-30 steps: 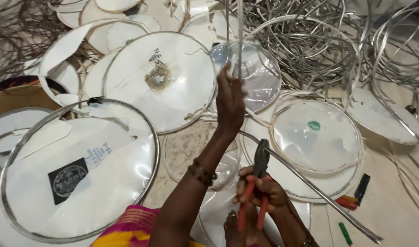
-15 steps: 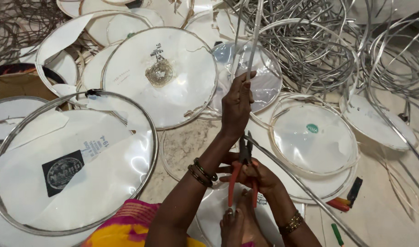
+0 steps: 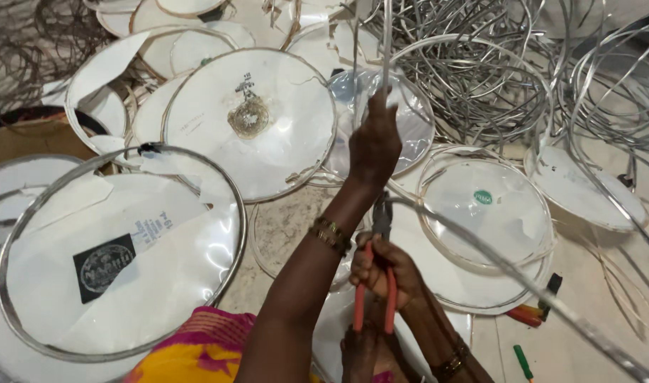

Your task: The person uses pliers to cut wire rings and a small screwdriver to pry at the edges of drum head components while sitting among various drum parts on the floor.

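A thin silver metal hoop strip [image 3: 385, 42] is held upright in the left hand [image 3: 375, 142]; below, orange-handled pliers [image 3: 378, 276], nose up, are clasped by the right hand [image 3: 384, 273].

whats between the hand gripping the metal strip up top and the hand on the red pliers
In the head view, the left hand and right hand are bridged by the left forearm with its bangles, plus the pliers jaws at the metal strip.
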